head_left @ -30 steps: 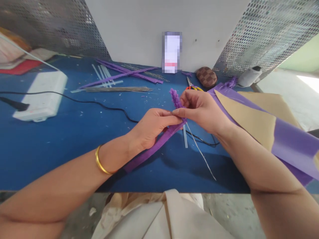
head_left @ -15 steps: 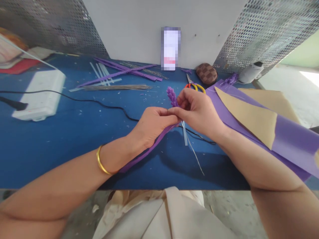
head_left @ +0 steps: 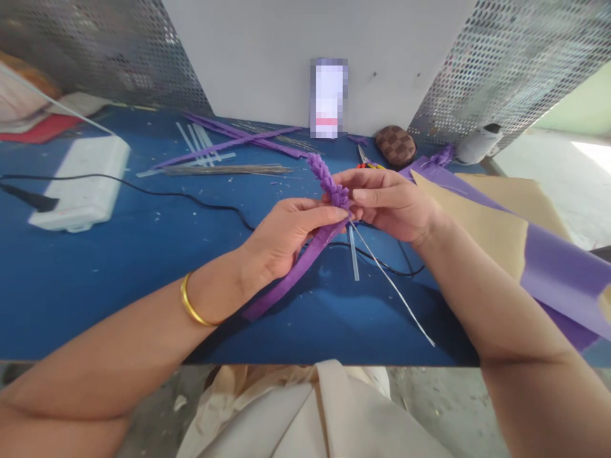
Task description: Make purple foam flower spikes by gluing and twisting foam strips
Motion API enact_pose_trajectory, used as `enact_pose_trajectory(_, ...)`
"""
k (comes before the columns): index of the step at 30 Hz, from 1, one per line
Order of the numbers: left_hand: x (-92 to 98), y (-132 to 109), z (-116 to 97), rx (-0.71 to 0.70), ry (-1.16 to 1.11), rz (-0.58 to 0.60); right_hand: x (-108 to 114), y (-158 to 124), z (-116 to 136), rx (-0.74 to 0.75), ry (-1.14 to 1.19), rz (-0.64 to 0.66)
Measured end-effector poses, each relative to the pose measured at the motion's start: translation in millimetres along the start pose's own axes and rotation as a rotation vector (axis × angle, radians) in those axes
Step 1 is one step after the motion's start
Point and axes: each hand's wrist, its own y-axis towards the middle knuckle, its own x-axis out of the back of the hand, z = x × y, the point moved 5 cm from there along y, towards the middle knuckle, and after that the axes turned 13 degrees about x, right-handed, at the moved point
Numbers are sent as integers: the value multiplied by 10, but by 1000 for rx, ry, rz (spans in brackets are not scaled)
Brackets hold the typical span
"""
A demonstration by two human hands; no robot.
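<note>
The left hand [head_left: 286, 238] and right hand [head_left: 391, 207] pinch a braided purple sprig [head_left: 328, 182] together above the blue counter [head_left: 95, 292], a purple strip [head_left: 296, 273] and a thin wire [head_left: 396, 289] trailing down from it.

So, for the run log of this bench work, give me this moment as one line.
left hand: holds purple strip | right hand: pinches purple braided spike | thin wire: trails over blue bench
</note>
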Motion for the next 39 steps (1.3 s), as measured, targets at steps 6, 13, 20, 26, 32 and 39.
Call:
enact_pose_trajectory(6,-38,-11,42,34,24,85,-21,4,-48,-20,61,73)
enact_pose_trajectory(13,-46,2,64,43,37,93,-18,-8,-11,8,-11,124)
enact_pose_trajectory(20,-46,6,74,36,57,134,-14,5,0,36,-40,149)
enact_pose_trajectory(26,-14,1,28,24,104,119,54,-17,32,35,-89,94)
enact_pose_trajectory(32,15,22,31,16,151,77,79,-30,46,35,-124,67)
enact_pose_trajectory(39,11,23,50,27,151,65,33,-37,97,41,-192,100)
